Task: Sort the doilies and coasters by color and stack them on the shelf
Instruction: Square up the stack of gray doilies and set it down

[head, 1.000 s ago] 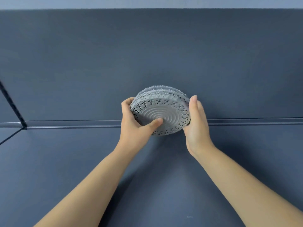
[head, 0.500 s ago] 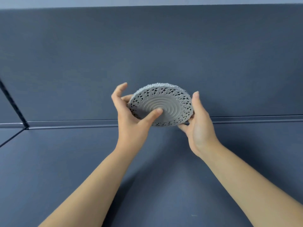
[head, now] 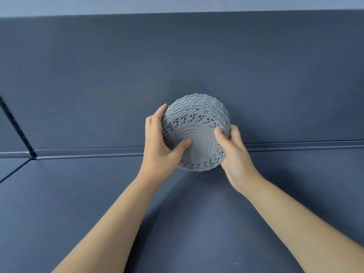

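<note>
A stack of pale grey round doilies [head: 197, 123] with lacy pierced rims and ringed centres is held up in the middle of the view, tilted toward me. My left hand [head: 159, 142] grips its left side, thumb pressed on the ringed centre and fingers curled over the rim. My right hand [head: 230, 148] holds the right edge, thumb on the front face. The layered edges of the stack show along the top and right. What lies behind the stack is hidden.
A dark blue-grey back panel [head: 177, 66] fills the upper view. A narrow ledge [head: 88, 151] runs across where it meets the dark flat surface [head: 78, 203] below. A black slotted upright [head: 17, 127] slants at the far left.
The stack has tipped more upright toward me, showing its layered edge again. My left fingers have closed over the rim and my right thumb has come onto the front face.
</note>
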Motion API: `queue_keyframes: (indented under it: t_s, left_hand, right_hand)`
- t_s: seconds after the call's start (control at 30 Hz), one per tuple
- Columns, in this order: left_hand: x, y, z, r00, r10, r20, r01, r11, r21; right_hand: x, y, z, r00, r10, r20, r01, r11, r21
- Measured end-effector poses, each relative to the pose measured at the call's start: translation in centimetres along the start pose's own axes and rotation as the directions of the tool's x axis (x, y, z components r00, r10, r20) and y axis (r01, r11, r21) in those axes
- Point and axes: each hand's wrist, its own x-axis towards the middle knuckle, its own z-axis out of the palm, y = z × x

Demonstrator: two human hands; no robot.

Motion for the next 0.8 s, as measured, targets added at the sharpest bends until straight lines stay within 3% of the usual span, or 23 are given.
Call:
queue_keyframes:
  t_s: [0.07, 0.17, 0.33, 0.53, 0.67, 0.73, 0.8]
  left_hand:
    - [-0.1, 0.6, -0.1, 0.996, -0.010, 0.086, 0.015, 0.998, -0.056]
    - [-0.3, 0.8, 0.0, 0.949, -0.226, 0.221, 0.242, 0.969, -0.046]
    - [-0.3, 0.5, -0.1, 0.892, -0.408, 0.197, 0.449, 0.854, -0.263]
    - [-1.1, 0.9, 1.1, 0.923, -0.376, 0.081, 0.380, 0.861, -0.338]
    - [-1.3, 1.1, 1.3, 0.958, -0.286, 0.019, 0.284, 0.936, -0.209]
    - [-1.4, 1.2, 1.5, 0.961, -0.275, 0.023, 0.274, 0.943, -0.191]
    - [-1.3, 1.2, 1.5, 0.947, -0.320, 0.023, 0.318, 0.925, -0.210]
  right_hand:
    - [-0.1, -0.7, -0.1, 1.000, -0.020, -0.024, 0.019, 1.000, -0.022]
    - [0.2, -1.0, -0.6, 0.995, -0.020, -0.102, 0.016, 0.999, -0.034]
    - [0.6, -1.0, -0.9, 0.989, -0.021, -0.143, 0.015, 0.999, -0.040]
    - [-0.1, -0.5, -0.2, 1.000, 0.018, -0.018, -0.020, 0.996, -0.089]
    - [0.0, -0.5, -0.2, 0.989, 0.088, -0.116, -0.097, 0.992, -0.078]
    - [0.0, -0.3, -0.2, 0.993, 0.069, -0.097, -0.071, 0.997, -0.018]
    - [-0.1, -0.3, -0.1, 1.000, -0.009, 0.013, 0.009, 1.000, 0.016]
